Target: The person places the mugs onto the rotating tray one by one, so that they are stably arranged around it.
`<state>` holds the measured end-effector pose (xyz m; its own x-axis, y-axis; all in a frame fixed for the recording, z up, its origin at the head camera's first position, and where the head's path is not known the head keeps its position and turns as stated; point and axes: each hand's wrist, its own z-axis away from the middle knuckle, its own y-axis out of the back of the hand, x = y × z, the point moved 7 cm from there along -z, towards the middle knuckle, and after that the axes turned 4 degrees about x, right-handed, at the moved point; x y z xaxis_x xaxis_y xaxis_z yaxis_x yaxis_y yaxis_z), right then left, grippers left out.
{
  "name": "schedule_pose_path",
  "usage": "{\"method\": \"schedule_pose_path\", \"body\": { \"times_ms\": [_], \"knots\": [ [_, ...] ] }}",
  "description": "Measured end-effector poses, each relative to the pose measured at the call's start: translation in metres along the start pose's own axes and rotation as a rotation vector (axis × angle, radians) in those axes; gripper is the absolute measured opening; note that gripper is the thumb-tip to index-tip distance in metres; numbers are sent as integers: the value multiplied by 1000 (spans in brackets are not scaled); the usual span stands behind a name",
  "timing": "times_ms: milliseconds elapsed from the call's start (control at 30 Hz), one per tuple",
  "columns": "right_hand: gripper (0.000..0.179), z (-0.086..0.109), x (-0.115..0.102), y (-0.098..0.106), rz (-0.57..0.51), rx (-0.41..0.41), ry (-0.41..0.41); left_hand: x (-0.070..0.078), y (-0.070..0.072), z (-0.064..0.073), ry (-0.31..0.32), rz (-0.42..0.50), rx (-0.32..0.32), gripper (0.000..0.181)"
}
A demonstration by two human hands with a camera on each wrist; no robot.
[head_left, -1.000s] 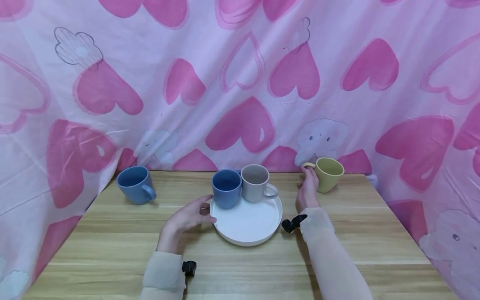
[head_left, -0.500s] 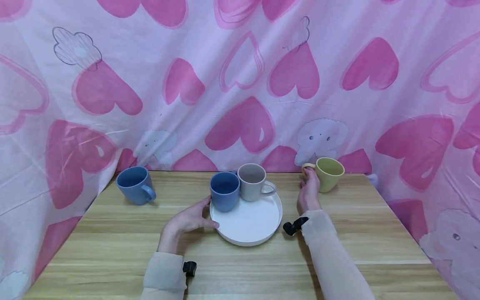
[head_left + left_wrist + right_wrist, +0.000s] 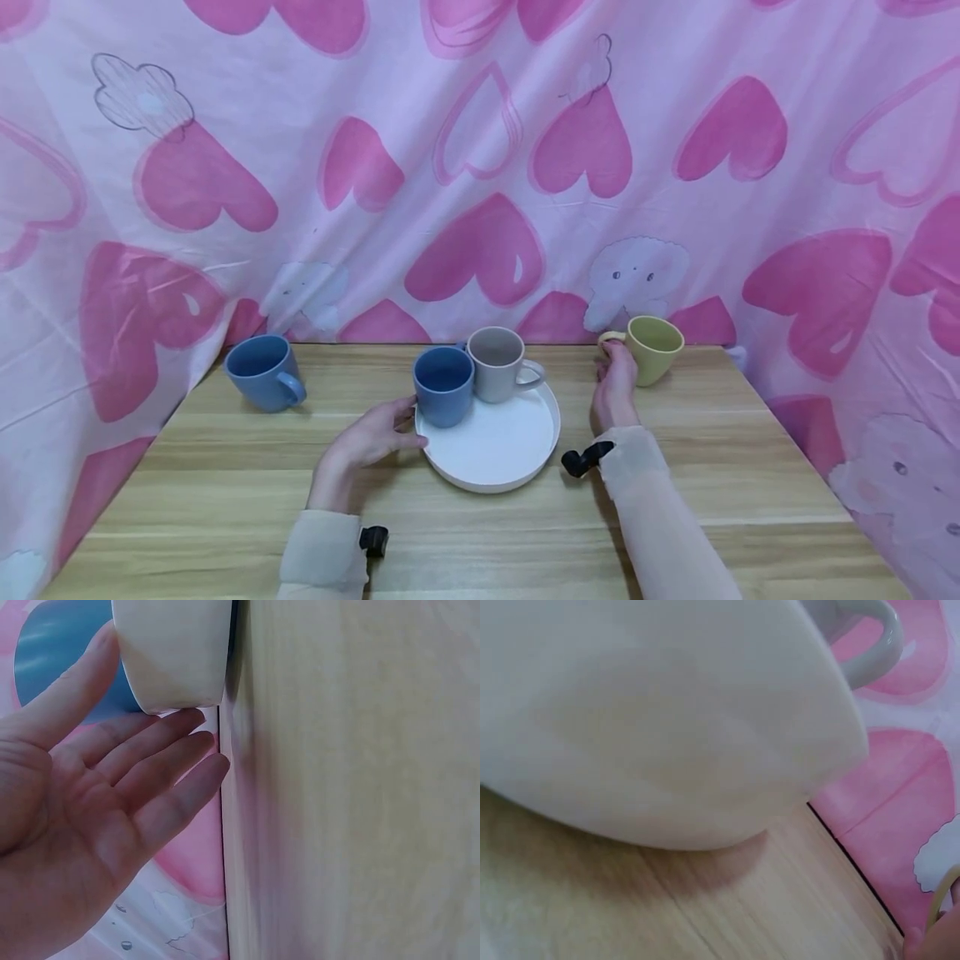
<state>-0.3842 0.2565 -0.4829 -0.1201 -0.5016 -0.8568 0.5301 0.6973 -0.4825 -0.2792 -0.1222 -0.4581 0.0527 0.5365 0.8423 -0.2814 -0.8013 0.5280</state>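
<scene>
A round white plate (image 3: pixel 491 458) with a raised rim stands mid-table. On its back left is a blue mug (image 3: pixel 444 392), touching or nearly touching a grey mug (image 3: pixel 496 367) whose handle points right. My left hand (image 3: pixel 371 437) is at the plate's left rim, thumb and fingers extended; in the left wrist view the fingertips (image 3: pixel 191 716) touch the plate's side (image 3: pixel 176 656). At the back right, my right hand (image 3: pixel 617 383) pinches the handle of a yellow-green mug (image 3: pixel 655 354). In the right wrist view only a bit of that hand (image 3: pixel 941 941) shows.
Another blue mug (image 3: pixel 266 375) stands at the back left of the wooden table (image 3: pixel 480 542), handle toward the right. A pink heart-print curtain (image 3: pixel 472 167) hangs behind the table and along its sides.
The blue and grey mugs have shifted left with the plate's turning, the blue one also coming nearer. My left fingers have moved slightly along the rim. My right hand keeps its hold on the handle.
</scene>
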Motion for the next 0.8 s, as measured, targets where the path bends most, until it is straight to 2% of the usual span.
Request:
{"method": "schedule_pose_path", "body": {
  "times_ms": [167,467,800],
  "knots": [
    [15,6,-2,6,90,25,28,0,0,0,36,-10,37,74],
    [27,18,-7,19,138,59,88,0,-1,2,59,-10,44,75],
    [21,24,-21,43,163,125,112,4,-2,4,62,-19,42,77]
  ]
}}
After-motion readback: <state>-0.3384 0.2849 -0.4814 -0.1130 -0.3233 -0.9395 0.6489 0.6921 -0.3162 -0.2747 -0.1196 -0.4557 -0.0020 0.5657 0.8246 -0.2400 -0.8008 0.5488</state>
